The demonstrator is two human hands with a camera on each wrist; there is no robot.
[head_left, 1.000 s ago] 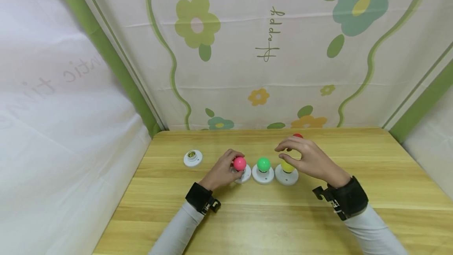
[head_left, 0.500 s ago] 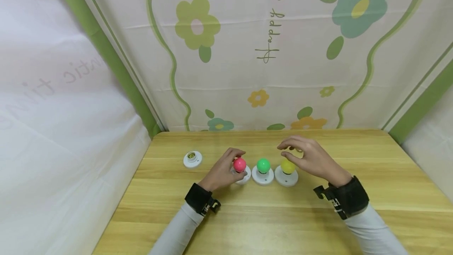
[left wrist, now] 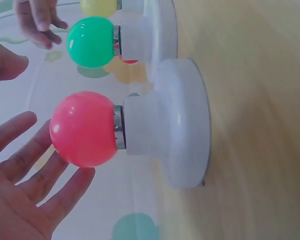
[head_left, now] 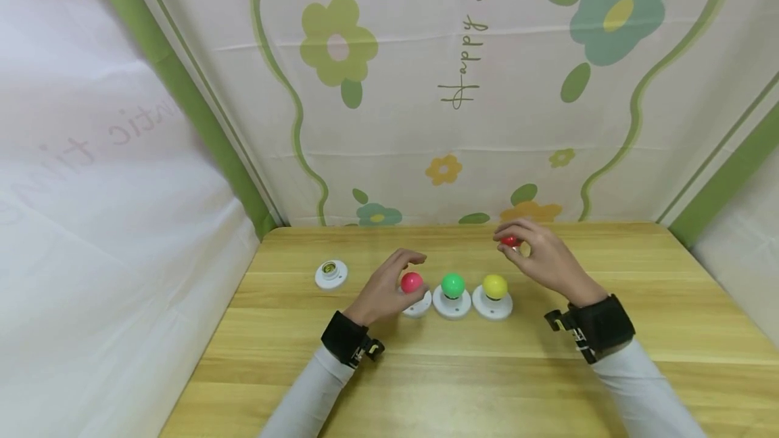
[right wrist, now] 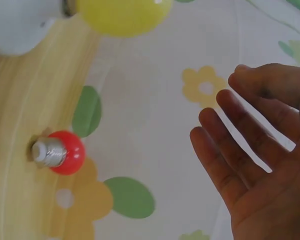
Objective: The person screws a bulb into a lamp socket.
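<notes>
My left hand (head_left: pixel 385 290) is held around a pink light bulb (head_left: pixel 411 281) with thumb and fingers apart; the left wrist view shows the fingers spread behind the bulb, not closed on it. That bulb sits in a round white lamp holder (left wrist: pixel 182 125). My right hand (head_left: pixel 546 259) hovers past the yellow bulb (head_left: pixel 495 286), fingers loosely bent. A red bulb (right wrist: pixel 70 152) lies on its side on the table, its metal screw base showing. It appears between my right fingers in the head view, but the right wrist view shows it well apart from them.
Between the pink and yellow bulbs a green bulb (head_left: pixel 453 284) stands in its own white holder. Farther left is a bare white lamp holder (head_left: pixel 331 276) with no bulb. The wooden table (head_left: pixel 450 384) ends at a flower-printed cloth (head_left: pixel 389 120) behind.
My right hand has moved up and away from the yellow bulb, toward the red one. The left hand's fingers have opened wider and lifted slightly around the pink bulb.
</notes>
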